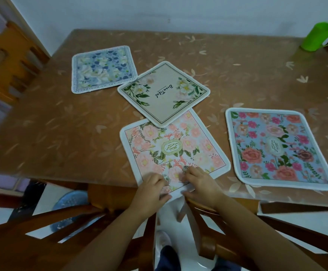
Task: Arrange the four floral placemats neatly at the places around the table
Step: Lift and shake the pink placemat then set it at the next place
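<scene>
Four floral placemats lie on the brown table. A pink-flowered placemat sits at the near edge, turned askew, its near corner hanging over the edge. My left hand and my right hand both grip that near corner, fingers on top. A beige placemat with white flowers lies rotated like a diamond, its near corner overlapping the pink one. A blue-and-white placemat lies at the far left. A light-blue placemat with red and pink roses rests at the near right.
A green plastic cup stands at the table's far right corner. Wooden chairs stand close to the near edge and at the far left. A white wall runs behind the table.
</scene>
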The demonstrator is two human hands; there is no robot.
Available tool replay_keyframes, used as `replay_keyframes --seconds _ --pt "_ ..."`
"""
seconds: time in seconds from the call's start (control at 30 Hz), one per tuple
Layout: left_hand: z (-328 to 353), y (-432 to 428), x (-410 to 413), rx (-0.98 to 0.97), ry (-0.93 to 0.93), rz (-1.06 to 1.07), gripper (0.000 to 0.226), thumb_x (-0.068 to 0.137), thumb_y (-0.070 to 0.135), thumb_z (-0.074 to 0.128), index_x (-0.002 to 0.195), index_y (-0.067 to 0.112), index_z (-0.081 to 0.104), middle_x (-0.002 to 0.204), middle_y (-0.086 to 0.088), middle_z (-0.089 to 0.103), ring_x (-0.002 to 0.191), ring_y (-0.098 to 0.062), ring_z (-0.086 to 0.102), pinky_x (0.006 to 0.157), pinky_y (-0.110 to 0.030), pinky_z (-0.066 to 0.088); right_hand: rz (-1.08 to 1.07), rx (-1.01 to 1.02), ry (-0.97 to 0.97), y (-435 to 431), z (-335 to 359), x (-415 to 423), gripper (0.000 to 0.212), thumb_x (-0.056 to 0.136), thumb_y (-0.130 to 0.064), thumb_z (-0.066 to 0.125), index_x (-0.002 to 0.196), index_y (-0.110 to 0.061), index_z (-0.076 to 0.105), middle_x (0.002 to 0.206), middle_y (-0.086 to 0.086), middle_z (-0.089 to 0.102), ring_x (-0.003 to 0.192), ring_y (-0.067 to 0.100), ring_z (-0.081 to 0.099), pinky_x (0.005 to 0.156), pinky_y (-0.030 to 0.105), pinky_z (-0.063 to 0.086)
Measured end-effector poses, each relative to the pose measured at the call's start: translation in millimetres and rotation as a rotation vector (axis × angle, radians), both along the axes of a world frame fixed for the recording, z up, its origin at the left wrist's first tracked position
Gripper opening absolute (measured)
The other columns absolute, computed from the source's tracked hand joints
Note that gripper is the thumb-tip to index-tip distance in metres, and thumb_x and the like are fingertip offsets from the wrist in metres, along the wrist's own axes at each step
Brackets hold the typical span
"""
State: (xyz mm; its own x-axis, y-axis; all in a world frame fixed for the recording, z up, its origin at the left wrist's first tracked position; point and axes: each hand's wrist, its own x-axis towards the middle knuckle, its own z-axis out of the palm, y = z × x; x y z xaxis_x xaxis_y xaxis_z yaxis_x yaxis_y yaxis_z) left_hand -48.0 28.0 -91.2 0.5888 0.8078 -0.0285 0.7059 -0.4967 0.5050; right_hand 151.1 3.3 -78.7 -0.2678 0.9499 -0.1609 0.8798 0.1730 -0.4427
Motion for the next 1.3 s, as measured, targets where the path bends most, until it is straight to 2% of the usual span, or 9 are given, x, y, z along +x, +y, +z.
replay_keyframes --seconds 0.2,0.37,0.57,0.77,0.87,0.97,1.07,1.2,1.3 --pt "-3 0 5 0.016 0.016 0.013 0.041 0.076 0.033 0.07 0.106 0.007 0.061 0.107 -0.009 0.053 0.107 -0.024 0.042 0.092 -0.033 0.034 0.021 -0.007 -0.037 -1 -3 0 0.047 0.073 -0.038 0.068 0.112 -0.015 0.054 0.113 0.006 0.05 0.104 0.022 0.042 0.087 0.034 0.041" --pt "-5 0 6 0.014 0.032 0.029 0.046 0.073 0.035 0.072 0.106 0.006 0.061 0.108 -0.009 0.053 0.109 -0.024 0.042 0.092 -0.034 0.035 0.027 0.015 -0.064 -2 -4 -1 0.046 0.076 -0.038 0.066 0.114 -0.015 0.053 0.114 0.006 0.049 0.104 0.022 0.042 0.087 0.035 0.04" --pt "-5 -1 11 0.049 0.072 0.005 0.055 0.067 0.045 0.072 0.108 0.01 0.061 0.109 -0.005 0.052 0.107 -0.022 0.04 0.093 -0.031 0.031 0.01 0.071 0.037 -6 1 1 0.036 0.074 -0.031 0.069 0.103 -0.01 0.063 0.102 0.01 0.056 0.096 0.026 0.048 0.078 0.037 0.046" --pt "3 -2 13 0.045 0.027 -0.028 0.036 0.07 0.028 0.071 0.096 0.005 0.064 0.097 -0.01 0.059 0.098 -0.027 0.05 0.089 -0.037 0.036 -0.037 0.097 0.092 -9 2 1 0.032 0.073 -0.027 0.072 0.098 -0.007 0.066 0.1 0.013 0.062 0.096 0.029 0.054 0.076 0.04 0.051" --pt "12 -2 16 0.05 0.002 -0.029 0.027 0.072 0.02 0.07 0.091 0.002 0.065 0.089 -0.012 0.062 0.089 -0.029 0.054 0.079 -0.04 0.041 -0.076 0.095 0.115 -11 4 2 0.032 0.075 -0.028 0.07 0.099 -0.008 0.065 0.1 0.011 0.062 0.096 0.026 0.054 0.075 0.038 0.05" --pt "21 -3 19 0.039 -0.018 -0.017 0.015 0.078 0.015 0.064 0.087 0.004 0.067 0.087 -0.011 0.063 0.084 -0.027 0.056 0.07 -0.035 0.042 -0.114 0.082 0.148 -12 7 3 0.031 0.077 -0.028 0.069 0.1 -0.008 0.064 0.1 0.01 0.061 0.095 0.024 0.054 0.076 0.037 0.05" --pt "29 -4 20 0.02 -0.04 0.015 0.013 0.083 0.014 0.059 0.085 0.004 0.067 0.088 -0.009 0.062 0.082 -0.024 0.056 0.065 -0.033 0.043 -0.142 0.086 0.182 -10 12 3 0.027 0.076 -0.026 0.07 0.096 -0.009 0.064 0.096 0.009 0.062 0.091 0.023 0.054 0.073 0.036 0.048" --pt "39 -2 18 0.008 -0.099 0.072 0.01 0.083 0.01 0.06 0.084 0.002 0.066 0.084 -0.011 0.061 0.074 -0.025 0.056 0.06 -0.042 0.049 -0.175 0.131 0.188 -5 20 6 0.017 0.077 -0.02 0.069 0.087 -0.008 0.064 0.091 0.01 0.063 0.087 0.024 0.054 0.072 0.035 0.047" --pt "44 0 16 0.033 -0.147 0.083 0.006 0.082 0.005 0.062 0.083 0.001 0.066 0.082 -0.011 0.062 0.07 -0.025 0.058 0.055 -0.04 0.05 -0.212 0.155 0.218 -1 26 9 0.011 0.078 -0.016 0.068 0.083 -0.008 0.064 0.089 0.01 0.063 0.086 0.025 0.055 0.073 0.036 0.048"
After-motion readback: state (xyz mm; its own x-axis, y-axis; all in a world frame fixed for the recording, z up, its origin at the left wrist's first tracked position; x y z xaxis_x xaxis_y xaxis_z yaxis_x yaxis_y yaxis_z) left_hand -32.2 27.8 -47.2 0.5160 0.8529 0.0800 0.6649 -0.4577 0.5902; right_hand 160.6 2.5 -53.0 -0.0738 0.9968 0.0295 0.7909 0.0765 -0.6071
